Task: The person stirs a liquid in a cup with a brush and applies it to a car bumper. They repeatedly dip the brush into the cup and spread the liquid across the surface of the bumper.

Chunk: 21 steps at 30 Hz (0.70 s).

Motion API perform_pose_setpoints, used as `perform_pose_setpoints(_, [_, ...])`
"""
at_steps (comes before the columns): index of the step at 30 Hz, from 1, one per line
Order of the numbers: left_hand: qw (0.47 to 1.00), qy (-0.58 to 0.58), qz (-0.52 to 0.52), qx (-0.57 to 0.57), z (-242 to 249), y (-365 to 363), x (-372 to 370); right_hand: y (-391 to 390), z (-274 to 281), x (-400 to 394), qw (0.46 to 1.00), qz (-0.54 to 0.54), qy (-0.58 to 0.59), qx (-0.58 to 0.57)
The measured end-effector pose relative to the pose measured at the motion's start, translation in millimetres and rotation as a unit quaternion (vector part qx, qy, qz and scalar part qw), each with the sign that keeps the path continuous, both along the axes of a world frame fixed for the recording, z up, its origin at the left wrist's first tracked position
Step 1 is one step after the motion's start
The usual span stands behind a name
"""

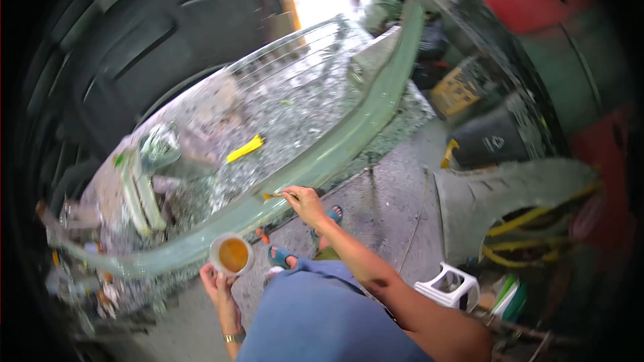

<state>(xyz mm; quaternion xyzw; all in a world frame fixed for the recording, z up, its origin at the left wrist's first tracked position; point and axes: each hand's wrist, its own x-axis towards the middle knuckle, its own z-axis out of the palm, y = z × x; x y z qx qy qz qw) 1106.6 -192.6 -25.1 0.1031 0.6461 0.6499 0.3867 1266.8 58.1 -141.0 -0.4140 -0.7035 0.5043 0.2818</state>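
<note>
My left hand grips a white cup of amber liquid from below, close to the near edge of a long pale-green curved panel. Between the fingers of my right hand is a small brush, its tip right at the panel's glossy surface. The panel arcs across the frame from the lower left to the top right, along the front of a splattered worktable.
On the table lie a yellow strip-like object, a clear plastic container and pale curved pieces. To my right are a grey fender-like panel, a white stool and a dark bin. A large black moulded panel stands behind.
</note>
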Motion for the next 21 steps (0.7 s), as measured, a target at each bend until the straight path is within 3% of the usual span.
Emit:
perform_pose_setpoints(5, [1.0, 0.011, -0.02, -0.003, -9, 0, -8, 53, 4, 62, 0.973, -0.226, -0.001, 0.052])
perform_pose_setpoints(7, [0.999, 0.013, -0.028, -0.008, -2, 7, -6, 84, 12, 97, 0.941, -0.312, -0.015, 0.132])
perform_pose_setpoints(9, [0.999, 0.025, -0.028, -0.017, 4, 15, -1, 108, 37, 125, 0.9, -0.353, -0.114, 0.231])
perform_pose_setpoints(13, [0.998, 0.013, -0.069, -0.008, -6, 24, -2, 125, 33, 142, 0.894, -0.353, -0.167, 0.221])
perform_pose_setpoints(15, [0.998, 0.009, -0.067, -0.018, -9, 33, 4, 110, 13, 135, 0.925, -0.257, -0.198, 0.196])
perform_pose_setpoints(18, [0.997, 0.001, -0.082, -0.008, -18, 53, 14, 68, 19, 122, 0.949, -0.205, -0.138, 0.194])
perform_pose_setpoints(20, [0.995, -0.029, -0.099, -0.001, -19, 73, 22, 46, 51, 121, 0.952, -0.197, -0.118, 0.202])
perform_pose_setpoints(21, [0.995, -0.032, -0.098, 0.003, -21, 84, 27, 34, 76, 123, 0.972, -0.203, -0.088, 0.079])
